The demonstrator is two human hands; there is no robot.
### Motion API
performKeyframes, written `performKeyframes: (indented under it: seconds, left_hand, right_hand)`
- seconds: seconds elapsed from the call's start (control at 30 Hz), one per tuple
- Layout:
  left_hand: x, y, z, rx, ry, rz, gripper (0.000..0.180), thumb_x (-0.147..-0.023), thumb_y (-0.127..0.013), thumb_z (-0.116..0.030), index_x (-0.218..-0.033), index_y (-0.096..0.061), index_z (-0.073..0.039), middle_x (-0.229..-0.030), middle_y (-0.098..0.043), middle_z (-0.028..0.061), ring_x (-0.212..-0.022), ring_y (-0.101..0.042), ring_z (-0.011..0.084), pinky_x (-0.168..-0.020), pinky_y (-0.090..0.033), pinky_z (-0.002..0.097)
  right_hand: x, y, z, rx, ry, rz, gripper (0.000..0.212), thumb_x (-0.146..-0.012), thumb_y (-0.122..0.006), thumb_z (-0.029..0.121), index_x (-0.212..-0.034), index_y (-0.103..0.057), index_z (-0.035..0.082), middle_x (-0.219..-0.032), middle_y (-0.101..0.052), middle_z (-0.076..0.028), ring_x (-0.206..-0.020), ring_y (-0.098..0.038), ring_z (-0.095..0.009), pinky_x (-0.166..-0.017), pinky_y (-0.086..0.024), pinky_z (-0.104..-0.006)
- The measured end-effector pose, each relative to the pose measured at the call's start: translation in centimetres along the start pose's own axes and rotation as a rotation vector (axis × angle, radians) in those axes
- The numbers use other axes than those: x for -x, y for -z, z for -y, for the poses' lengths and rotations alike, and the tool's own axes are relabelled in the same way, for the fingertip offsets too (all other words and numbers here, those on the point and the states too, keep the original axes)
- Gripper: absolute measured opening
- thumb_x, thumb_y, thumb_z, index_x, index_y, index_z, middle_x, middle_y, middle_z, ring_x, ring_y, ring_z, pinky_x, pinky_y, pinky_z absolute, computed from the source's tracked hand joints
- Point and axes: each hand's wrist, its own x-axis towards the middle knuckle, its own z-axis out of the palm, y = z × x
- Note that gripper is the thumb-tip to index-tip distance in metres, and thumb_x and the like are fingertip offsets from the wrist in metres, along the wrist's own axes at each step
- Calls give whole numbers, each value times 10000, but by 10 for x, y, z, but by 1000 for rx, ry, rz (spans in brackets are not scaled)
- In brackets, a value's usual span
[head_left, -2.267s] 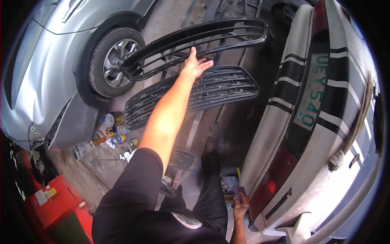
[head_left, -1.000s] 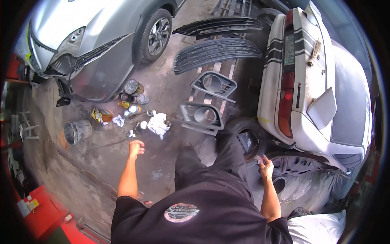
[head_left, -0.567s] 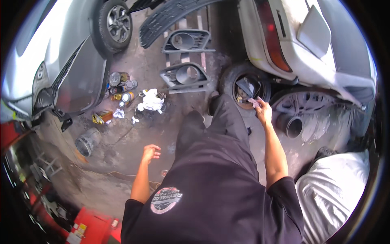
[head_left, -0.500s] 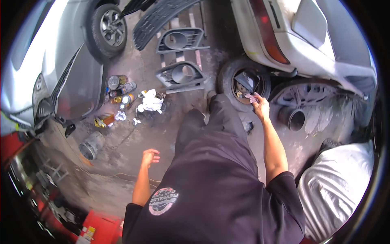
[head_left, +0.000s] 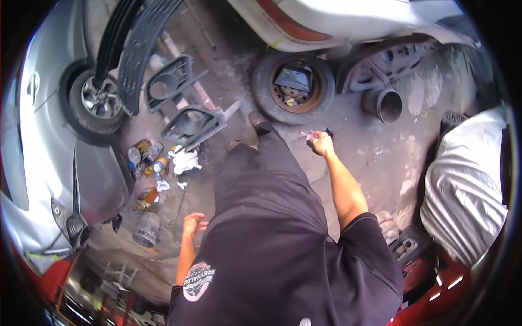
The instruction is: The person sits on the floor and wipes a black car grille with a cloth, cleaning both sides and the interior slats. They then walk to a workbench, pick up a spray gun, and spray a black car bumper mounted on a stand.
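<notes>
My right hand is closed on a small, crumpled pinkish scrap; whether it is cloth or paper I cannot tell. It hangs above the floor, just on the near side of a tyre on a rusty rim. Inside that rim lie a dark flat piece and some small bits. My left hand is at my left side, empty, its fingers loosely bent and apart. The closest thing to it is a grey-coated bucket on the floor.
Two plastic grille surrounds rest on a stand ahead left. Several cans and crumpled white paper lie beside the silver car. A white car, a metal cylinder and a silver cover stand right.
My right hand has drawn back from the tyre's rim, still with the pinkish scrap. The whole view has turned, and my left hand stays low at my side.
</notes>
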Motion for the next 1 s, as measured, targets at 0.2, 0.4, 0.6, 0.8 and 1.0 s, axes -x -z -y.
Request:
performKeyframes:
  seconds: [0.2,0.4,0.6,0.8,1.0]
  left_hand:
    - [-8,8,-51,6,-54,-41,263,-960,-465,-29,-1083,-690,26,-1051,-728,176,-750,-749,281,-546,-650,389]
    - [4,-13,-45,56,-63,-52,265,-974,-474,-48,-1133,-676,14,-1073,-731,172,-774,-749,279,-571,-648,378]
    - [23,-55,-3,149,-38,-66,266,-973,-497,-55,-1164,-665,24,-1104,-727,170,-796,-746,266,-594,-643,372]
    - [20,-76,71,374,-121,-92,241,-998,-538,-103,-1165,-686,-11,-1118,-722,137,-797,-729,228,-608,-632,356]
    - [3,-90,143,592,-207,-127,233,-1004,-548,-106,-1177,-687,-35,-1106,-729,101,-852,-732,219,-667,-635,369]
  right_hand:
    - [5,-3,-47,-88,-167,11,441,-808,-698,282,-1208,-768,109,-1166,-748,-207,-1142,-711,-353,-1010,-548,-410]
    - [8,11,-46,-92,-180,42,450,-811,-699,292,-1216,-760,106,-1159,-748,-214,-1135,-716,-349,-987,-553,-403]
    - [-25,22,-30,15,24,-20,411,-856,-628,243,-1221,-747,96,-1141,-735,-239,-1129,-686,-417,-983,-544,-460]
    - [-47,28,23,-2,184,85,397,-850,-626,187,-1206,-739,51,-1211,-740,-207,-1161,-698,-363,-997,-533,-393]
    - [-57,-5,85,102,507,146,264,-792,-593,95,-938,-775,-27,-695,-669,-51,-608,-588,-131,-566,-439,-315]
